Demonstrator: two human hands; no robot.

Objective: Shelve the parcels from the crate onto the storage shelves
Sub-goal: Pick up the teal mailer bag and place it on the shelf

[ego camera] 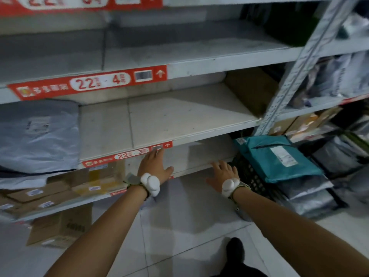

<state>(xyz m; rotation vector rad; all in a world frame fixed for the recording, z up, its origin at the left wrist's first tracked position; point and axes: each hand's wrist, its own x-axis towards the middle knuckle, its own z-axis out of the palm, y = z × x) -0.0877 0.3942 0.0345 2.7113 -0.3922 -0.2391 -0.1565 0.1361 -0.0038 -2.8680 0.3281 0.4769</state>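
Up left of the left hand (154,166) a grey parcel (38,134) sits on the shelf (169,116). That hand is spread wide, holding nothing (pretty blurry though). Right hand (223,174) is splayed and empty too, and just right of it a teal parcel (277,156) lies on the black crate (249,176).

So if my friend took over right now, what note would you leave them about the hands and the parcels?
Hands: the left grip is a bare hand, open and empty, with its fingers up by the 22-3 label. The right grip is open and empty, beside the black crate.
Parcels: the teal parcel lies on top in the crate, with grey bags under it. One grey parcel lies on the 22-3 shelf, with room beside it.
Done: can't tell how many were shelved.
Left: shelve the teal parcel and the grey bags.
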